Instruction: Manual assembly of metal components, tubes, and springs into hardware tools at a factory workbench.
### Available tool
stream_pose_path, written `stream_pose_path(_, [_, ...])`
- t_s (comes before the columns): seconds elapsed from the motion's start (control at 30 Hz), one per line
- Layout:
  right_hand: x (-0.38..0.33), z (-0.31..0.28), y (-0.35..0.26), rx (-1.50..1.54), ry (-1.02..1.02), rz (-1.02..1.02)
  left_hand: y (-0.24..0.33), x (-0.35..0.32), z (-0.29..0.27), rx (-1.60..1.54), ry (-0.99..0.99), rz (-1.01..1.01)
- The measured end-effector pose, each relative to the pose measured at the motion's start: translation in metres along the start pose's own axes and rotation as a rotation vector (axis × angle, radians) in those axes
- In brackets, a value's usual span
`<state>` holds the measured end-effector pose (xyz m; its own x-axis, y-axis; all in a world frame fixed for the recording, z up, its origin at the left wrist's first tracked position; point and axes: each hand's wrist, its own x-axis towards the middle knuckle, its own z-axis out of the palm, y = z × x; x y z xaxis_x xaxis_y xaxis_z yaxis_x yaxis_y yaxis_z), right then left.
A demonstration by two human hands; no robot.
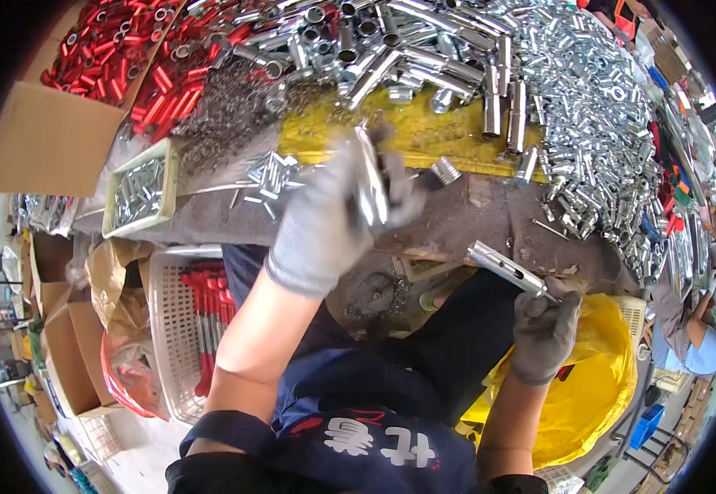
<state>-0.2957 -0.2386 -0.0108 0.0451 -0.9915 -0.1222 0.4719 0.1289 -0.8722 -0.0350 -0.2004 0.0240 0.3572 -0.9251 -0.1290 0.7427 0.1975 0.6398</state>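
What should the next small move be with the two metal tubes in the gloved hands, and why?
Probably bring the right hand up toward the left hand: its silver tube already points that way, while the left grips another shiny tube over the bench edge, the two apart.

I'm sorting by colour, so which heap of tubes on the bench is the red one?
The red tubes lie at the far left of the bench, partly in a cardboard box. The silver tubes beside them, toward the right, are bare metal.

parts heaped across the tabletop [489,218]
tube pile [407,49] behind, small tray [137,191] left, basket [178,329] below the edge.
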Motion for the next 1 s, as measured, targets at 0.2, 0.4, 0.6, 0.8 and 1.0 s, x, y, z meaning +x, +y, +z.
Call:
stream_pose_path(0.2, [-0.029, 0.04, 0.003, -0.026, -0.282, 0.107, -0.011, -0.057, -0.036, 1.158, -0.321, 0.162])
stream_pose_path(0.4, [-0.037, 0.057, -0.006, -0.826, -0.684, -0.036, -0.016, -0.09, -0.066, 1.522, -0.439, 0.367])
stream_pose_path(0.6, [-0.036, 0.075, 0.051, -1.074, -1.088, -0.641, -0.044, -0.1, -0.066, 1.307, -0.31, 0.302])
stream_pose_path(0.8, [0.135, 0.124, 0.032, -1.502, -0.816, -1.052, -0.019, -0.098, -0.09, 0.43, -0.048, -0.075])
stream_pose_path(1.0, [0.176, 0.144, 0.038, -1.553, -0.806, -0.935, -0.009, -0.081, -0.093, -0.325, 0.091, 0.237])
